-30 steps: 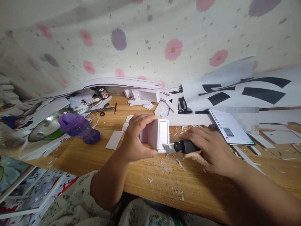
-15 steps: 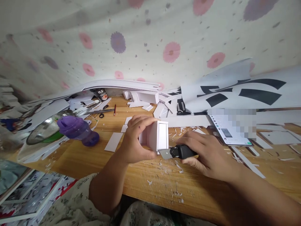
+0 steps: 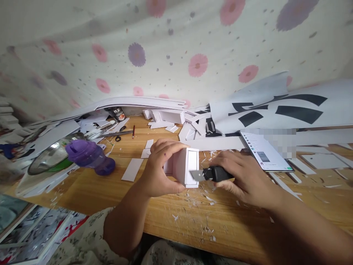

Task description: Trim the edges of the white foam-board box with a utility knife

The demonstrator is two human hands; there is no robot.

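At the middle of a long wooden table (image 3: pixel 116 191), a person sits with both bare hands working close together on one small piece. Their left hand (image 3: pixel 158 170) is clamped around a small white box-like model made of foam board (image 3: pixel 185 166), thumb under its near edge and fingers curled over its top, holding it upright on the tabletop. Their right hand (image 3: pixel 242 176) is closed tightly around a black-handled utility knife (image 3: pixel 213 173), whose short grey blade touches the lower right face of the model. The two hands sit just apart, with the model and knife between them.

Thin white shavings and scraps lie scattered on the wood near the hands. To the left rests a purple plastic bottle lying on its side (image 3: pixel 88 156), beside a clear glass lid or bowl with a green rim (image 3: pixel 51 160). Flat white rectangular offcuts (image 3: pixel 132 169) lie between the bottle and the left hand. Farther back are a pair of black-handled scissors (image 3: pixel 119 133), a red pencil (image 3: pixel 133 131) and stacked white foam-board sheets (image 3: pixel 138 103). To the right, a tablet with a lit screen (image 3: pixel 264 151) lies flat, partly blurred, near large white sheets printed with black shapes (image 3: pixel 275 106). Behind everything hangs pale fabric dotted with pink and purple flowers (image 3: pixel 176 48).
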